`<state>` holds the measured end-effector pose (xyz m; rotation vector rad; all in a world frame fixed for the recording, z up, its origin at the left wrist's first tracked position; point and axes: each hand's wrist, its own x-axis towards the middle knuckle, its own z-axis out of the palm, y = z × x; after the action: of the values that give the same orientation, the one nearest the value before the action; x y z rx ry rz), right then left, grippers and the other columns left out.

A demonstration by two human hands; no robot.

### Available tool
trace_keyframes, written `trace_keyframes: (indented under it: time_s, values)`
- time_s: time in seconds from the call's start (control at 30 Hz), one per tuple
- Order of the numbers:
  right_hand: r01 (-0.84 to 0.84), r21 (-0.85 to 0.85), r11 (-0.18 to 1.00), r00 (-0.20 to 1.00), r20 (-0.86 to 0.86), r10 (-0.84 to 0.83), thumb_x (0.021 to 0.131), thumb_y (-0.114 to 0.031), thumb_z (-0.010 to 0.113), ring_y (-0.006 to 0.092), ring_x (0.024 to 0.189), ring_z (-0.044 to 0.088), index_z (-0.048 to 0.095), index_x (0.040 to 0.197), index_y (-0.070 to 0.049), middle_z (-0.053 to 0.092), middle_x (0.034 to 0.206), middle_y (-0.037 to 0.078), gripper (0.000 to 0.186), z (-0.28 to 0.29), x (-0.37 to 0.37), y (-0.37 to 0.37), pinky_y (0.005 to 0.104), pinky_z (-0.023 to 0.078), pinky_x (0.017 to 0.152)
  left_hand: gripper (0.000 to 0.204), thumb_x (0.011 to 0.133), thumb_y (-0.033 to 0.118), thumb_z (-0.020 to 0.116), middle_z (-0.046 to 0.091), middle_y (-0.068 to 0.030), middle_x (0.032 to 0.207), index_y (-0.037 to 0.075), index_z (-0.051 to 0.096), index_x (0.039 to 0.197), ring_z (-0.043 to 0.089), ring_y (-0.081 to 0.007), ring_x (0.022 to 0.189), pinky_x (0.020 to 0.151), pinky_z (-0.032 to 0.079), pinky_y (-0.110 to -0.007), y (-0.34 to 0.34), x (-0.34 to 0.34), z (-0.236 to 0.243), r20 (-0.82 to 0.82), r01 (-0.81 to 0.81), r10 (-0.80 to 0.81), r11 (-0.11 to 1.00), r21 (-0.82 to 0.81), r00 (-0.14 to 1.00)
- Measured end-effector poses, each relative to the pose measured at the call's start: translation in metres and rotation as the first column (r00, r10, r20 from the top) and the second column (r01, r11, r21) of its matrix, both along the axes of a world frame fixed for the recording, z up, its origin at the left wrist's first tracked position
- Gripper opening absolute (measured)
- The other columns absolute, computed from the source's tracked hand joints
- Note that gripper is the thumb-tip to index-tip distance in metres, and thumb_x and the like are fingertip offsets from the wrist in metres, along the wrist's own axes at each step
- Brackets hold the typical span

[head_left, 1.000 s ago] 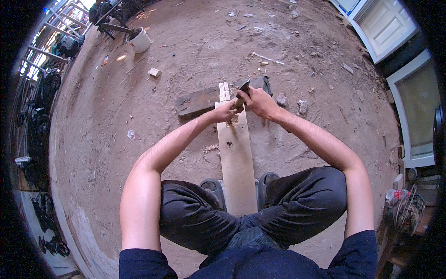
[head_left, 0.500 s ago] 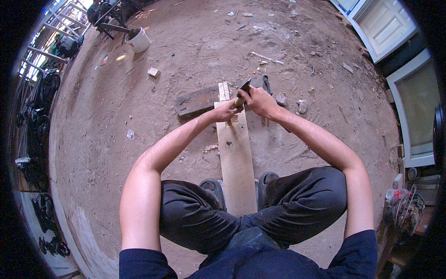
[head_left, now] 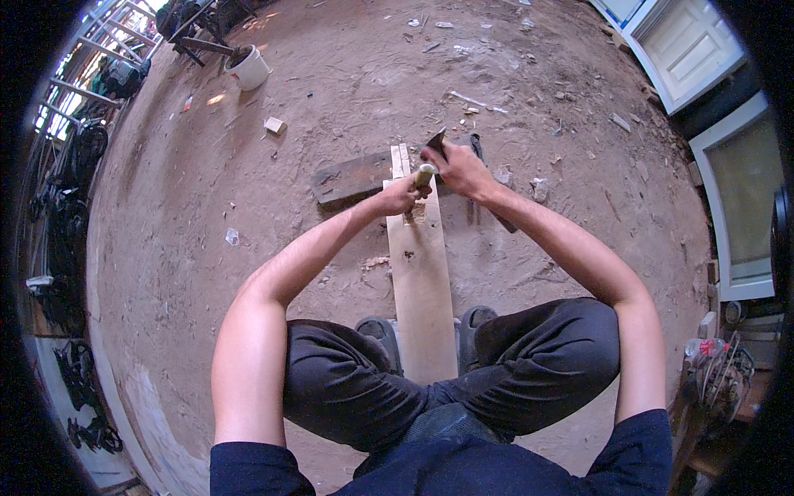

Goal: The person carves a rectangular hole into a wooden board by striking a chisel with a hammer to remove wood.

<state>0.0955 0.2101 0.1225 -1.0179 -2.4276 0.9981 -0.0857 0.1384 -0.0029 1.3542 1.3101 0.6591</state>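
My left hand is closed around the handle of a chisel, held over a rough cut recess in a pale wooden plank. The chisel's tip is hidden by my hand. Just to the right, my right hand grips a hatchet close to its dark metal head. Its handle passes beneath my right forearm, with the end showing below. The plank runs between my feet toward me, its far end lying across a dark timber block.
Wood chips lie beside the plank on the dirt floor. A small wood block and white bucket are farther left. White-framed panels lean at the right, above a wire-guarded fan-like object.
The hatchet head has shifted slightly up and away from the chisel, so the pale top of the chisel handle shows. My left hand stays nearly in place.
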Motion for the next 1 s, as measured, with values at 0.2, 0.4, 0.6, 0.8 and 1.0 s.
trace_keyframes:
  time_s: [0.2,0.4,0.6,0.8,1.0]
  values:
    - [-0.089,-0.003,0.996,0.991,0.097,0.089,0.095,-0.047,0.048,0.0445,0.090,0.062,0.065,0.097,-0.004,0.065,0.088,0.026,0.046,-0.001,0.002,-0.006,0.0520,0.048,0.074,0.033,0.091,-0.001,0.042,0.058,-0.0047,0.109,0.003,0.047,0.123,0.053,-0.0147,0.099,0.091,0.042,-0.031,-0.003,0.004,0.003,-0.036,0.004,-0.003,1.000,0.022,0.999]
    - [0.013,0.014,1.000,0.998,-0.062,-0.012,0.095,-0.047,0.048,0.0445,0.089,0.062,0.064,0.098,-0.002,0.065,0.087,0.026,0.048,-0.005,-0.002,-0.007,0.0521,0.048,0.073,0.031,0.091,-0.001,0.042,0.058,-0.0046,0.108,0.003,0.047,0.121,0.053,-0.0155,0.104,0.094,0.042,-0.032,-0.002,0.009,0.008,-0.008,0.015,-0.014,0.998,0.063,1.000]
    - [-0.077,-0.070,0.995,0.997,0.026,0.079,0.095,-0.044,0.048,0.0441,0.089,0.062,0.063,0.098,-0.001,0.065,0.087,0.026,0.046,-0.012,-0.005,0.001,0.0518,0.048,0.073,0.031,0.096,0.008,0.049,0.059,-0.0067,0.112,0.002,0.046,0.126,0.055,-0.0166,0.105,0.095,0.042,-0.031,0.000,0.001,0.000,0.021,0.021,-0.022,0.999,0.036,1.000]
    - [0.003,-0.096,0.995,0.976,-0.216,-0.024,0.095,-0.045,0.050,0.0436,0.090,0.062,0.065,0.101,-0.002,0.066,0.090,0.025,0.046,-0.004,-0.002,-0.004,0.0498,0.048,0.074,0.031,0.097,0.021,0.054,0.062,-0.0056,0.111,0.006,0.050,0.124,0.059,-0.0171,0.102,0.086,0.048,-0.036,-0.003,-0.011,0.011,0.038,-0.132,0.137,0.985,-0.110,0.990]
    - [0.029,-0.032,0.999,0.995,-0.098,-0.032,0.096,-0.039,0.054,0.0365,0.075,0.064,0.062,0.098,0.002,0.064,0.081,0.024,0.042,-0.010,-0.003,-0.006,0.0434,0.045,0.064,0.035,0.096,0.033,0.057,0.063,-0.0045,0.108,0.008,0.052,0.120,0.059,-0.0162,0.103,0.079,0.049,-0.033,-0.007,-0.015,0.010,0.027,-0.131,0.134,0.986,-0.099,0.991]
